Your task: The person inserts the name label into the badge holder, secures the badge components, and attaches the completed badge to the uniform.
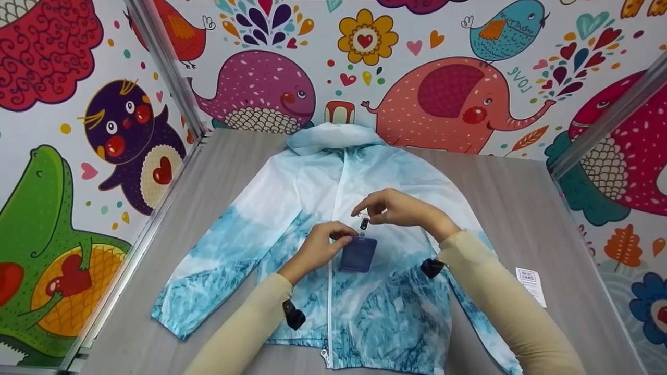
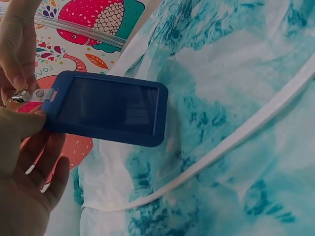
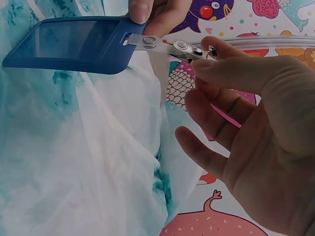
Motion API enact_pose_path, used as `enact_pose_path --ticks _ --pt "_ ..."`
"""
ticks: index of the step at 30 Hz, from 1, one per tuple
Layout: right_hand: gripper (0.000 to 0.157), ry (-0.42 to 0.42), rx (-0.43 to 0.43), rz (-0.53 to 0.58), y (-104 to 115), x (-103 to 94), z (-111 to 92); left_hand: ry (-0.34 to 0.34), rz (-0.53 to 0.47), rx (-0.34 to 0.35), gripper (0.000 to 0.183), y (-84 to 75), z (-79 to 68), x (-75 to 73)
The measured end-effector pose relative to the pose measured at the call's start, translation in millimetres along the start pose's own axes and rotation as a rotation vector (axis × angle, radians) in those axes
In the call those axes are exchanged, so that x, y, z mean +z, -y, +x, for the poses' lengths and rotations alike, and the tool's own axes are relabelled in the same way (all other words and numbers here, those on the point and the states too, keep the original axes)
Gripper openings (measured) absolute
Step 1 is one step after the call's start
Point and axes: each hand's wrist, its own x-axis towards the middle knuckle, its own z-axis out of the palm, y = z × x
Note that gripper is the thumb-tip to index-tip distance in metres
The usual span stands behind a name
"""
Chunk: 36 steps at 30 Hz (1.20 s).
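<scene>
A blue badge holder (image 1: 359, 254) with a clear window hangs over the front of a blue and white hooded jacket (image 1: 396, 312). My left hand (image 1: 324, 241) pinches its top corner between thumb and fingers. With thumb and forefinger, my right hand (image 1: 398, 208) pinches the metal clip (image 3: 189, 50) on the holder's clear strap (image 3: 147, 43); its other fingers are loosely bent. In the left wrist view the holder's window (image 2: 109, 104) faces the camera. The jacket lies spread out, hood at the far side, its white zipper (image 1: 330, 291) running down the front.
A small white printed card (image 1: 530, 286) lies on the grey table (image 1: 521, 208), right of the jacket. Walls with cartoon animals (image 1: 437, 104) stand behind and on both sides, with metal rails (image 1: 167, 67) at the corners.
</scene>
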Motion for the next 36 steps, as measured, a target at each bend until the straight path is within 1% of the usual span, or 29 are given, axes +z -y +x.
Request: enact_pose_path --ticks 6,11,16,21,31,36 --pt "0.028 0.015 0.016 -0.008 4.5 0.2 1.0 -0.020 -0.032 0.018 0.019 3.5 -1.8 -0.2" --pt "0.026 0.015 0.016 -0.006 7.0 1.6 1.8 -0.013 -0.053 0.019 0.017 3.7 -4.6 1.0" --pt "0.025 -0.003 0.021 0.008 8.1 1.9 2.7 -0.014 -0.125 0.016 0.013 0.7 -6.3 4.0" --pt "0.024 -0.014 0.019 0.007 7.6 2.7 3.7 -0.070 -0.184 0.018 0.014 -0.7 -7.3 8.4" --pt "0.025 -0.050 0.035 0.028 6.8 1.8 3.6 -0.176 -0.175 0.070 0.023 1.2 -6.8 15.5" --pt "0.025 -0.064 0.032 0.024 6.8 2.1 4.1 -0.211 -0.178 0.090 0.025 1.0 -5.8 17.0"
